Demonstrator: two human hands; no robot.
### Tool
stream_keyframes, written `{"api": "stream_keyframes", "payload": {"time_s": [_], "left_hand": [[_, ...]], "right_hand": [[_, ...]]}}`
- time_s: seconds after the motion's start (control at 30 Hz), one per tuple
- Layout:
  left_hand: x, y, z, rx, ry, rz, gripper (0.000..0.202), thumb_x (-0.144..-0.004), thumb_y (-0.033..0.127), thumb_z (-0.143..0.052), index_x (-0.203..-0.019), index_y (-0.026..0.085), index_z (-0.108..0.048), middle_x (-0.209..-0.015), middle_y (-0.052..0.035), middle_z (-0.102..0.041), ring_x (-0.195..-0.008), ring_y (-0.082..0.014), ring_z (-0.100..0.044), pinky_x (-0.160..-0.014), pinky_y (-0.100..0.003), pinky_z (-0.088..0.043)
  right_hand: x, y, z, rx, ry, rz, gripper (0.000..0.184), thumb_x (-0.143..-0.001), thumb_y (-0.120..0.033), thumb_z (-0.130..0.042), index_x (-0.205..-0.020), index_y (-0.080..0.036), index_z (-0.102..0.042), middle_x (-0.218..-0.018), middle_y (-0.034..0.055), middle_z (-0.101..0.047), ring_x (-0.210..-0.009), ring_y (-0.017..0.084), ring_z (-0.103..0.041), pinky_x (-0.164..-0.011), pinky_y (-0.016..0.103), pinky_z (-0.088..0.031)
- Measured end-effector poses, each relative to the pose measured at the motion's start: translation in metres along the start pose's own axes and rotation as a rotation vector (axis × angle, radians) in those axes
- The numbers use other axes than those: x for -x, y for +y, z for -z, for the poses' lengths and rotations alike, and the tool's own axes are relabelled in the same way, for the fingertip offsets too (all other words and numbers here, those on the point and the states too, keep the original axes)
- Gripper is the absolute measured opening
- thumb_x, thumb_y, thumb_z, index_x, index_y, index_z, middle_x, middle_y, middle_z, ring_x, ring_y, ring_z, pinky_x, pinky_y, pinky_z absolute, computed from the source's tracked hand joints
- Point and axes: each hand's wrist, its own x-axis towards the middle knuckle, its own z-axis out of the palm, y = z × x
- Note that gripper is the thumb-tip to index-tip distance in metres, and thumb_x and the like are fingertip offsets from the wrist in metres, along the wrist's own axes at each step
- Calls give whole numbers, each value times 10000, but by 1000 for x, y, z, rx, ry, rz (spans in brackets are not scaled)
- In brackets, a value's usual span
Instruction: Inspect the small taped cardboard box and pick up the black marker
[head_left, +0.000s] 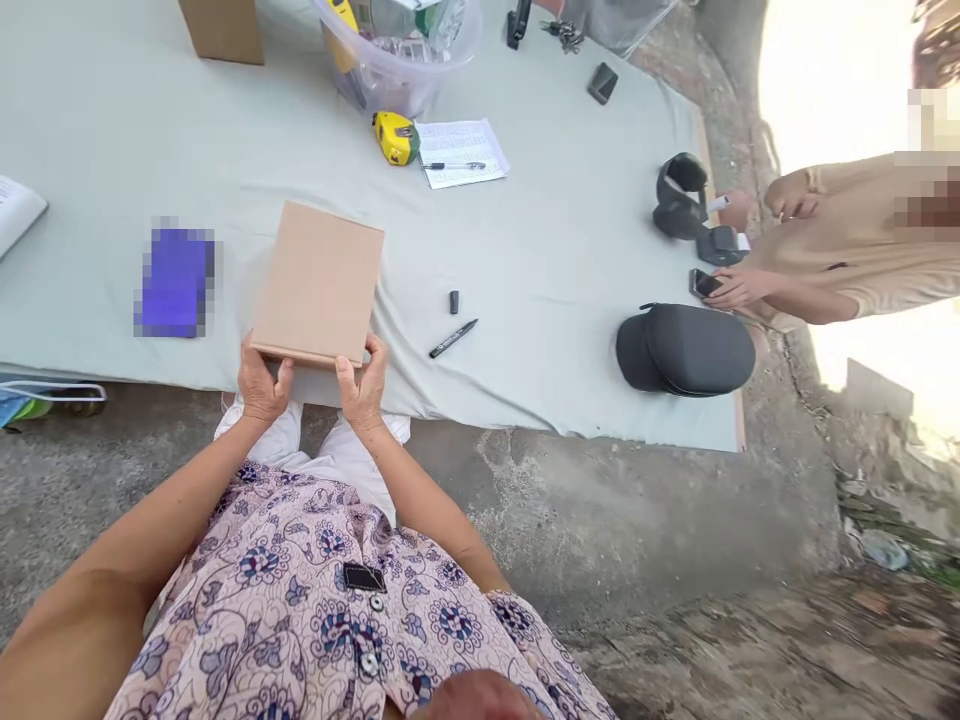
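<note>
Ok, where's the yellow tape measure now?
In the head view, the yellow tape measure lies upper centre on the pale green cloth, just left of the white printed papers.

A pale green cloth [547, 390] on concrete [600, 530] holds a yellow tape measure [395, 138] and black marker [453, 338] (cap [454, 302] just beside).

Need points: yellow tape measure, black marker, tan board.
yellow tape measure [395, 138], head view, middle of its casing.
black marker [454, 338], head view, middle of its barrel.
tan board [318, 285], head view, centre of its top face.
</note>
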Motion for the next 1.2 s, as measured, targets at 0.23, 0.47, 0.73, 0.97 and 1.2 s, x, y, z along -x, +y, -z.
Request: {"api": "stream_keyframes", "payload": {"time_s": [0.23, 0.47, 0.73, 0.97, 1.2], "left_hand": [[-6, 3, -2, -37, 22, 9, 862, -834, 703, -441, -1395, 49, -429, -1323, -289, -591, -1235, -403, -614, -1057, -565, -490], [-7, 12, -6, 38, 30, -35, 836, -876, 736, -381, -1366, 61, -440, -1350, -299, -578, -1319, -372, -573, -1125, -519, -457], [-13, 10, -6, 95, 28, -119, 725, -928, 677, -423, -1394, 122, -437, -1346, -233, -599, -1299, -294, -596, -1103, -478, -489], [34, -4, 63, -185, -213, -286, 427, -1014, 384, -390, -1325, 131, -536, -1277, -198, -626, -1233, -259, -607, -958, -404, -556], [78, -13, 104, -475, -623, -294, 188, -882, 130, -547, -938, 176, -721, -1101, -166, -685, -1066, -309, -615, -894, -462, -501]], "right_hand": [[-4, 3, -3, 10, 31, 49, 635, -894, -706, -475, -1228, -167, -493, -1287, 185, -597, -1232, 274, -559, -1086, 483, -480], [-7, 13, -15, 35, 125, 90, 598, -889, -721, -419, -1164, -195, -499, -1176, 154, -610, -1136, 261, -569, -1066, 476, -458], [-12, 24, -22, 51, 202, 117, 546, -869, -703, -450, -1091, -210, -524, -1083, 100, -597, -1052, 243, -571, -997, 460, -475], [-9, 18, -20, 16, 238, 24, 564, -844, -686, -515, -1110, -190, -546, -1097, 112, -623, -1062, 239, -588, -1014, 466, -491], [-8, 16, -18, 7, 236, 1, 618, -818, -726, -514, -1101, -177, -555, -1105, 130, -632, -1053, 254, -601, -1015, 497, -494]]}}
